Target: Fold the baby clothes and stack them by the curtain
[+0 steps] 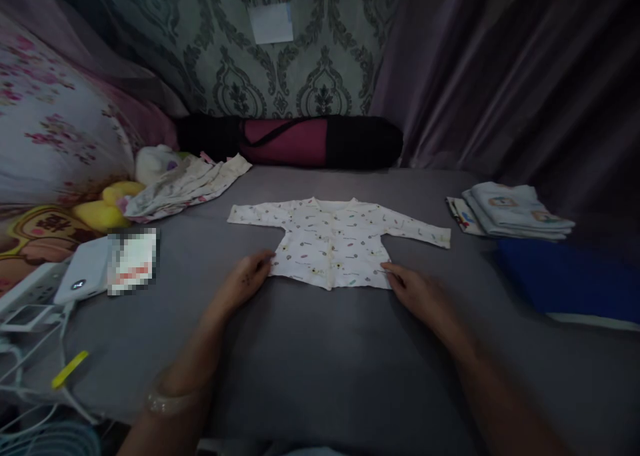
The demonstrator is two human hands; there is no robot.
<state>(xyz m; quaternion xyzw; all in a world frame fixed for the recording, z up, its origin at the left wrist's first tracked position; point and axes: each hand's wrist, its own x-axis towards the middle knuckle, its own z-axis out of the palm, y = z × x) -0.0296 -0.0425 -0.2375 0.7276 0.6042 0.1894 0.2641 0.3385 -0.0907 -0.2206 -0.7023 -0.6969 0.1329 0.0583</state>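
A long-sleeved baby shirt (330,243), white with a small scattered print, lies flat in the middle of the grey surface (320,356), neckline away from the person and both sleeves stretched out to the sides. The left hand (251,273) is closed at the shirt's lower left corner, its fingers curled and seeming to pinch the edge. The right hand (411,284) mirrors it at the lower right corner, fingertips over the fabric and apparently gripping it too. Holding opposite corners likely keeps the hem stretched and the front smooth, while the middle placing leaves room for each sleeve to lie out.

To the right, beyond the sleeve end, sits a stack of folded cloths (517,209), squared up probably so that it stays compact; a dark blue item (575,276) lies in front of it. At the far left, loose printed clothing (190,186) lies heaped near a floral pillow (55,123), apart from the shirt. A long black and maroon bag (285,143) rests lengthwise along the wall, perhaps because its shape suits that edge.
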